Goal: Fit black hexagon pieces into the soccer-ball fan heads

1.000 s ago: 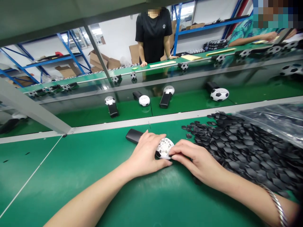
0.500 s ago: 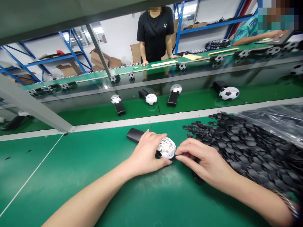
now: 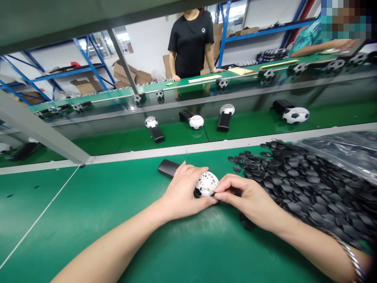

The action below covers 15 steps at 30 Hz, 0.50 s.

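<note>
A football-shaped handheld fan (image 3: 207,182) lies on the green bench in front of me, its white lattice head to the right and its black handle (image 3: 167,168) to the upper left. Over the neck and around the head is my left hand (image 3: 186,188), fingers on the far side and thumb along the near edge. My right hand (image 3: 240,194) pinches a small black piece (image 3: 214,194) against the lower right rim of the head; the fingertips cover most of it. Loose black pentagon pieces (image 3: 306,196) form a large heap right of my right hand.
A clear plastic bag (image 3: 347,147) lies behind the heap. Beyond a pale rail (image 3: 132,156), several fans such as the nearest one (image 3: 196,122) lie on a green conveyor (image 3: 118,137). A slanted metal post (image 3: 44,125) stands left. Two people are across the line, one in a black shirt (image 3: 191,43).
My right hand has moved slightly left, bringing its pinched fingertips onto the head's lower right rim. My left hand stays put. Fans on the near conveyor have shifted right, those on the far one slightly left.
</note>
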Each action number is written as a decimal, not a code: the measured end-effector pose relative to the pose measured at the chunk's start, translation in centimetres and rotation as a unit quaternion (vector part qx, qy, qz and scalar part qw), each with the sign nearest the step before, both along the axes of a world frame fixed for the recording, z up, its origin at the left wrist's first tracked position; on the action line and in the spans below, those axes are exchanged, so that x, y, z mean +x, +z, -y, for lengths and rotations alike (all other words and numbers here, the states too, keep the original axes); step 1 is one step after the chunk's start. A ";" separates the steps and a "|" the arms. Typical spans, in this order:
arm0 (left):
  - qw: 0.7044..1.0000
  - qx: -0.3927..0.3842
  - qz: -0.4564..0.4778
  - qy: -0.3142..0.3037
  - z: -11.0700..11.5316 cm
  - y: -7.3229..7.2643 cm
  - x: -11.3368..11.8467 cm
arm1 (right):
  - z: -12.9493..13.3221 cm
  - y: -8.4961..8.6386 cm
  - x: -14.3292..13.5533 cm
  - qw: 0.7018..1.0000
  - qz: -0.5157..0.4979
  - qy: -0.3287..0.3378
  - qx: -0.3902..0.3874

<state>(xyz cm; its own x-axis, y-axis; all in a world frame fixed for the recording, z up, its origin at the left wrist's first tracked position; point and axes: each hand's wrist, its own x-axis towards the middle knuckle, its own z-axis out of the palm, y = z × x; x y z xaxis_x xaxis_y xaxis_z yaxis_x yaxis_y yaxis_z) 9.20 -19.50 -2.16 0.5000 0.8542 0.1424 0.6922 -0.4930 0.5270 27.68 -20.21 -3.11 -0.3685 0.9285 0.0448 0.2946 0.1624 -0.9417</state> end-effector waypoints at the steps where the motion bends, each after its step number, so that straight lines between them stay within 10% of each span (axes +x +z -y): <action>1: 1.000 0.000 0.000 0.000 0.0 0.0 0.0 | 0.0 0.0 0.0 1.000 0.003 0.001 0.003; 15: 1.000 -0.008 0.026 -0.002 0.3 0.0 0.3 | -0.6 0.1 0.4 0.998 0.060 0.017 -0.014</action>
<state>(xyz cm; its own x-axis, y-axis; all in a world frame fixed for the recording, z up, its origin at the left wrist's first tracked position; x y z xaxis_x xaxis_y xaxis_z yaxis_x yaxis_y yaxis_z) 9.51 -19.84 -2.16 0.4954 0.8546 0.1558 0.6613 -0.4873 0.5703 28.11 -19.60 -3.02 -0.4011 0.9156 -0.0278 0.4006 0.1480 -0.9042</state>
